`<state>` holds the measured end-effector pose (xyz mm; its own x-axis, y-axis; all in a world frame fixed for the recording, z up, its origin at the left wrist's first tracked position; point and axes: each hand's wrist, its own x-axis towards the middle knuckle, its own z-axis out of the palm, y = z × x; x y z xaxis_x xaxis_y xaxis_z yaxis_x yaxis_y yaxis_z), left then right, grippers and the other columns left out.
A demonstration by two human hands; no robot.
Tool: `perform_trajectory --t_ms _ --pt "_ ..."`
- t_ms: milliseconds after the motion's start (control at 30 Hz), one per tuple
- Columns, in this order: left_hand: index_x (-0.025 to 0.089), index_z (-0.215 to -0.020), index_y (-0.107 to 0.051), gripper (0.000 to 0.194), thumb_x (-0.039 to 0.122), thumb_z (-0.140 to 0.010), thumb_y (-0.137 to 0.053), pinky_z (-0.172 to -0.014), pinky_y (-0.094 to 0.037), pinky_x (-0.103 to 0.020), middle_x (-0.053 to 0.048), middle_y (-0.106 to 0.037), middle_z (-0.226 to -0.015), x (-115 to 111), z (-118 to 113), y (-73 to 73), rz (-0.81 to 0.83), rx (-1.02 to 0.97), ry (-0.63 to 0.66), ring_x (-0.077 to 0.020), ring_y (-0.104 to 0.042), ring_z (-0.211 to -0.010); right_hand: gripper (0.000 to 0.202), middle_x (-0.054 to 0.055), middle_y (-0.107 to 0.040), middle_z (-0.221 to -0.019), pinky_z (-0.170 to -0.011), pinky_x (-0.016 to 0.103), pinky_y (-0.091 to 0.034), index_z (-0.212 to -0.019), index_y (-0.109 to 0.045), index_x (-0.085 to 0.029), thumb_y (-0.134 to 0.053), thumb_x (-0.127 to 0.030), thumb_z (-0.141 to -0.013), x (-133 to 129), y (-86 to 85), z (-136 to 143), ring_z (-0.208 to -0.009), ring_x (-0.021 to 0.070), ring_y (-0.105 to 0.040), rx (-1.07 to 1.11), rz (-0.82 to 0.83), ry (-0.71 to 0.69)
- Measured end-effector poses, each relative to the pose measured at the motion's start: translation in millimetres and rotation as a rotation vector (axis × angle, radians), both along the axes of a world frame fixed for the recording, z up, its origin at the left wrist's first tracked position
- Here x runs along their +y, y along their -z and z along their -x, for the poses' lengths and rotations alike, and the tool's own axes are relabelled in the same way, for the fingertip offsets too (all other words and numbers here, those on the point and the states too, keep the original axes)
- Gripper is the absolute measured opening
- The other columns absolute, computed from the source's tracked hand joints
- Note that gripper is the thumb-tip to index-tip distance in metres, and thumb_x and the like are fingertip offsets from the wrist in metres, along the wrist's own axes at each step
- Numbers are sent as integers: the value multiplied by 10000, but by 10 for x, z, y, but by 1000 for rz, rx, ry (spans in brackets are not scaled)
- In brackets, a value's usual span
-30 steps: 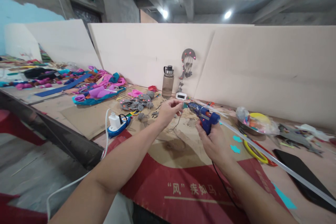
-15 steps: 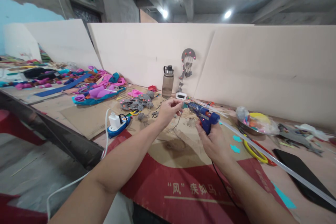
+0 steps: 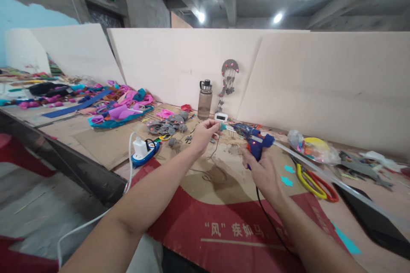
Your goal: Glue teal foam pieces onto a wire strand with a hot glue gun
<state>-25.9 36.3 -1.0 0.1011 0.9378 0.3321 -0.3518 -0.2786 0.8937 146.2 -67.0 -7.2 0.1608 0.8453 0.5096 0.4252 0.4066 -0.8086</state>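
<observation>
My left hand [image 3: 205, 135] pinches a small teal felt piece [image 3: 223, 126], its fingers closed on one edge. A thin grey cord [image 3: 215, 153] trails from beneath those fingers and coils on the cardboard. My right hand [image 3: 264, 169] is wrapped around the handle of a blue hot glue gun [image 3: 256, 140], whose nozzle points left at the teal piece with a short gap between. From the gun's rear sticks a long clear glue stick [image 3: 307, 163]. Teal felt stars [image 3: 287, 181] lie on the cardboard right of my right hand.
A red-and-brown cardboard sheet [image 3: 237, 217] covers the work surface. Pliers [image 3: 315, 184] with yellow and red handles, a black phone [image 3: 373, 217] and a bowl [image 3: 315, 158] stand right. Left are a power strip [image 3: 145, 157] and grey felt pieces [image 3: 165, 124]; behind, a water bottle [image 3: 204, 101].
My right hand has drawn the glue gun right and slightly down, away from the left fingers. The teal piece shows more clearly now. My left hand has barely moved.
</observation>
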Motion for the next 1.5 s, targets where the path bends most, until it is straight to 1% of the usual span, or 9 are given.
perform_trajectory --t_ms 167,367,567,667,833,933,1133,1333,1500 --pt "146 -774 -653 219 347 -717 -716 -508 -356 -190 3 -621 -716 27 1 26 -53 66 -77 -61 -479 -574 289 5 -623 -650 -544 322 -485 -888 -565 -204 -636 -453 -759 238 114 -214 -536 177 -572 312 190 -30" --pt "157 -760 -664 145 301 -745 -678 -576 -360 -223 17 -586 -661 -63 -15 -6 -235 259 -177 -83 -451 -580 294 30 -532 -489 -504 327 -418 -518 -454 -256 -687 -389 -639 525 395 -544 -504 212 -542 -300 269 223" --pt "169 -753 -645 32 164 -762 -614 -615 -402 -230 -2 -605 -693 -170 -34 -37 -463 447 -320 -104 -512 -634 337 162 -622 -748 -784 464 -461 -580 -452 -236 -603 -461 -779 424 345 -596 -855 322 -632 -724 194 447" --pt "175 -765 -636 82 103 -748 -601 -648 -429 -233 -1 -624 -728 -164 -32 -12 -612 527 -390 -104 -532 -653 270 126 -609 -776 -810 460 -459 -644 -474 -232 -528 -419 -832 321 203 -423 -843 288 -603 -579 115 315" --pt "188 -799 -627 81 122 -793 -582 -777 -468 -283 -31 -671 -818 -176 -53 44 -879 688 -406 -151 -593 -809 304 67 -628 -982 -866 391 -483 -940 -507 -232 -626 -472 -796 181 105 75 -937 213 -604 132 59 -141" --pt "194 -805 -634 82 142 -818 -572 -842 -458 -324 -41 -686 -847 -218 -87 56 -965 766 -377 -181 -599 -882 378 14 -620 -952 -857 358 -500 -955 -468 -249 -711 -444 -741 139 105 264 -900 169 -612 427 92 -289" --pt "180 -784 -642 71 116 -785 -611 -748 -450 -270 -18 -684 -820 -317 -164 31 -802 642 -293 -134 -576 -757 322 -48 -523 -781 -532 228 -405 -887 -487 -232 -701 -429 -749 139 85 236 -628 101 -466 472 119 -200" --pt "168 -778 -647 43 194 -794 -617 -592 -380 -233 30 -568 -647 -347 -205 54 -481 560 -159 -94 -475 -591 199 -31 -529 -758 -590 262 -371 -867 -553 -209 -625 -388 -819 161 113 125 -644 118 -447 246 65 -50" --pt "157 -798 -638 89 241 -798 -609 -590 -366 -228 28 -553 -661 -346 -219 81 -407 515 -82 -89 -452 -597 217 -24 -542 -722 -628 281 -371 -837 -582 -198 -610 -413 -830 139 91 119 -646 132 -454 194 53 2"
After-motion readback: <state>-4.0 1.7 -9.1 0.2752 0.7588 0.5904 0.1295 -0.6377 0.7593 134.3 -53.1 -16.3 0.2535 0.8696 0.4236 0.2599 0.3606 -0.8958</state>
